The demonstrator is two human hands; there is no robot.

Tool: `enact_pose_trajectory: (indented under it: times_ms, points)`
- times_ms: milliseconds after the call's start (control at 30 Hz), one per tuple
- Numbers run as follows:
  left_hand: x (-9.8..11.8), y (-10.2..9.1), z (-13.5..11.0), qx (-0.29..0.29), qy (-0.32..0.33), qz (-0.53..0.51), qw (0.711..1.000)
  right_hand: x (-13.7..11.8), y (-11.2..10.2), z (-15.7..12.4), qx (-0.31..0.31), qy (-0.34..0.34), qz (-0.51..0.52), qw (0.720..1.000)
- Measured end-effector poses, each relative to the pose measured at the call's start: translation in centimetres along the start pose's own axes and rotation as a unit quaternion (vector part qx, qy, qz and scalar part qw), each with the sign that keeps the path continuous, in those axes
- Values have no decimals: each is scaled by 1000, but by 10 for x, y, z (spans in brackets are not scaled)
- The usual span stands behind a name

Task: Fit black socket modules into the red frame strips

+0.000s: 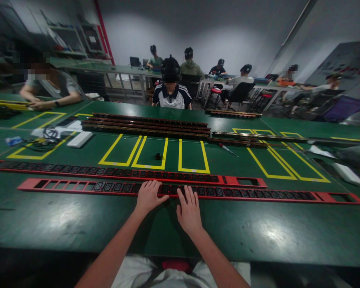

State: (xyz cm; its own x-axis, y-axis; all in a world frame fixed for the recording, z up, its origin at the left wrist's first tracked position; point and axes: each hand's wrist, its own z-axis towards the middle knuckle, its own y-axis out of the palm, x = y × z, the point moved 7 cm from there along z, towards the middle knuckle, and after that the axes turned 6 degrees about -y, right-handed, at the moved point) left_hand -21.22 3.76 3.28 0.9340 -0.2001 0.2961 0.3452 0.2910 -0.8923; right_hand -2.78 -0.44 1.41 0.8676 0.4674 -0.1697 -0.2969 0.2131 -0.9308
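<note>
A long red power strip housing [210, 192] filled with black sockets lies across the table before me. Several of its openings near the left end have no socket in them. My left hand [149, 197] rests on the strip just left of its middle, fingers stretched forward and thumb out to the right. Beside it, my right hand [189, 210] lies with spread fingertips on the sockets. Both palms face down, and the fingers cover part of the strip. Directly behind runs a second red socket strip [108, 172], parallel to the first.
Dark metal rails [150, 127] are stacked farther back on the green table [78, 224]. A screwdriver [228, 149], a small black part [158, 156], a white box [80, 139] and black cables [49, 138] lie around. A person [171, 94] sits opposite; another [51, 86] sits at left.
</note>
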Motion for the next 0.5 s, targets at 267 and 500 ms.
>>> enact_pose_trajectory:
  times_ms: [267,500]
  points:
    - [-1,-1,2,-35,-2,-5,999,0,0,0,2,-6,-3,1000]
    - [-57,-18,1,-88,-18,42,995,0,-1,1,3,-8,-6,1000]
